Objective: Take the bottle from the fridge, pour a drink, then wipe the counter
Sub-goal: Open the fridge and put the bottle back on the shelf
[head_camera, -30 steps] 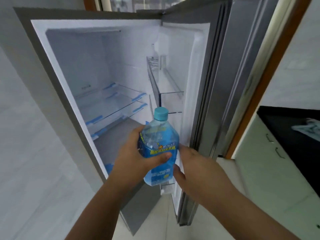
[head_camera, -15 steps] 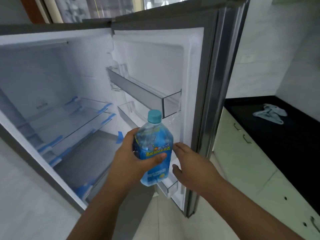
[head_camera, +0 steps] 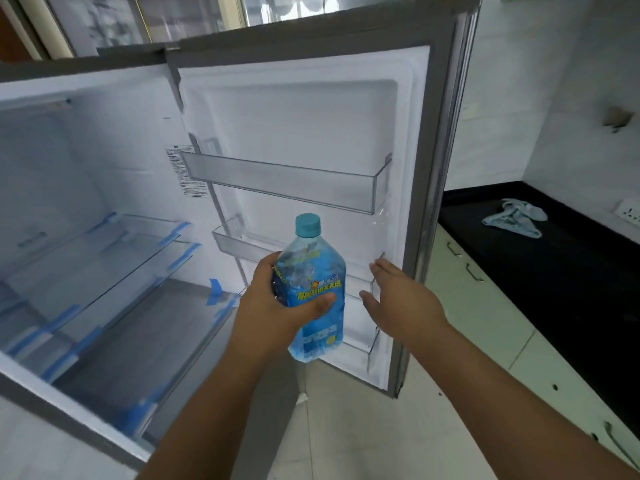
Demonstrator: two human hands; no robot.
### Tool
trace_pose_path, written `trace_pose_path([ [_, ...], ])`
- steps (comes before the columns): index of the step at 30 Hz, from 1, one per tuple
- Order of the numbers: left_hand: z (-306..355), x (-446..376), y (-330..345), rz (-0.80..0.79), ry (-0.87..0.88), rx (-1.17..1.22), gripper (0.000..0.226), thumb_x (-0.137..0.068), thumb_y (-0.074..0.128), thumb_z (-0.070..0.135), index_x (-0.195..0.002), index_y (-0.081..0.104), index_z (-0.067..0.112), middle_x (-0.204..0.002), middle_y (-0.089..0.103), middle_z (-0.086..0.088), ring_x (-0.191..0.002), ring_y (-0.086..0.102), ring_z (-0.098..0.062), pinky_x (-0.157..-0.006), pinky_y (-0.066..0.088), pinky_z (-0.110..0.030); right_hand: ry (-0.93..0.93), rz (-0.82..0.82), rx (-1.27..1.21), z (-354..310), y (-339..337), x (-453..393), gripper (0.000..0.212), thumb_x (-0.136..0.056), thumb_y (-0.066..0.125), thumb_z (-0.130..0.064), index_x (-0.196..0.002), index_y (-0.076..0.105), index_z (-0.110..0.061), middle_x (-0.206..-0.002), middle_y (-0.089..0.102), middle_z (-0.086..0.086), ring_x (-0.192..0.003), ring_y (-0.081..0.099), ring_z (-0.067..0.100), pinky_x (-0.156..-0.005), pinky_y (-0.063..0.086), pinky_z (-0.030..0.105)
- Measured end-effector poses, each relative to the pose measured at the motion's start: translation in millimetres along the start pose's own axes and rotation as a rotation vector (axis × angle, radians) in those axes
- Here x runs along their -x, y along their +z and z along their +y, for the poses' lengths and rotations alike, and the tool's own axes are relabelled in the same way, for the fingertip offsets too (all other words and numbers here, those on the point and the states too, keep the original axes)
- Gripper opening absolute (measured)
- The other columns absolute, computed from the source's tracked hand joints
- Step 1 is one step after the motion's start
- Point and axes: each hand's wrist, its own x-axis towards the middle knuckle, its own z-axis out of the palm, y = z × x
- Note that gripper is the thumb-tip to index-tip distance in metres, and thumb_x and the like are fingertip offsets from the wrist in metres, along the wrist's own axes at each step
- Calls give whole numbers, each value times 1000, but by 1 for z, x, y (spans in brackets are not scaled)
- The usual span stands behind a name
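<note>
A blue plastic bottle (head_camera: pixel 313 299) with a teal cap and blue label stands upright in my left hand (head_camera: pixel 277 306), which grips its body in front of the open fridge door (head_camera: pixel 429 168). My right hand (head_camera: pixel 398 299) is flat and open just right of the bottle, fingers near the door's inner edge, holding nothing. A light blue cloth (head_camera: pixel 516 220) lies crumpled on the black counter (head_camera: pixel 554 271) at the right.
The fridge interior (head_camera: pixel 86 237) on the left has bare glass shelves with blue tape. Clear door bins (head_camera: pixel 287 183) sit behind the bottle. Pale green cabinet fronts (head_camera: pixel 485 323) run under the counter. A wall socket (head_camera: pixel 628 213) is at the far right.
The view has swung right, showing more of the door and counter. My left hand keeps the bottle; my right hand has lifted a little toward the door's inner edge.
</note>
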Motion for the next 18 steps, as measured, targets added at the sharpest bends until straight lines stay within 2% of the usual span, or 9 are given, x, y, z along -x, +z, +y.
trace_pose_path([
  [3, 0, -19, 10, -3, -7, -26, 88, -55, 91, 52, -132, 52, 35, -113, 71, 21, -102, 72, 0, -90, 63, -37, 10, 26, 26, 15, 1, -19, 60, -109, 39, -42, -165, 24, -24, -172, 16, -12, -147, 43, 14, -113, 42, 33],
  [5, 1, -29, 16, -6, -1, -39, 92, -52, 89, 59, -132, 51, 35, -113, 71, 23, -104, 72, -1, -91, 63, -40, 3, 40, 33, 22, -1, -29, 57, -110, 37, -38, -165, 25, -25, -172, 16, -14, -147, 42, 10, -112, 42, 32],
  [8, 0, -44, 24, -11, -5, -57, 92, -55, 86, 59, -136, 49, 33, -120, 68, 18, -109, 71, -9, -94, 62, -43, 26, 9, 105, 23, -13, -35, 56, -111, 36, -36, -164, 25, -25, -172, 15, -16, -147, 40, 8, -109, 43, 30],
  [11, -3, -56, 24, -3, -17, -60, 87, -59, 87, 54, -135, 49, 33, -121, 68, 18, -109, 71, -9, -93, 63, -42, -32, 109, 157, 7, -26, -36, 48, -107, 42, -40, -153, 47, -27, -164, 36, -14, -141, 45, 14, -105, 45, 31],
  [13, -4, -62, 19, 25, -14, -64, 88, -58, 88, 53, -134, 50, 33, -119, 69, 19, -107, 72, -4, -90, 63, -35, -134, 140, 35, -12, -33, -39, 41, -104, 48, -40, -144, 55, -33, -150, 51, -17, -132, 50, 11, -100, 47, 29],
  [16, -1, -66, 4, 124, -14, -61, 86, -57, 92, 45, -132, 52, 32, -114, 72, 16, -99, 72, 3, -77, 62, -20, -274, -73, -257, -38, -27, -54, 47, -99, 60, -41, -144, 47, -41, -136, 59, -19, -117, 57, 2, -96, 49, 23],
  [18, 2, -67, -13, 187, -30, -62, 78, -65, 95, 31, -131, 53, 33, -112, 73, 15, -94, 72, 5, -70, 58, -14, -359, -224, -395, -55, -18, -72, 54, -94, 66, -43, -142, 41, -46, -131, 60, -22, -116, 59, 0, -99, 54, 29],
])
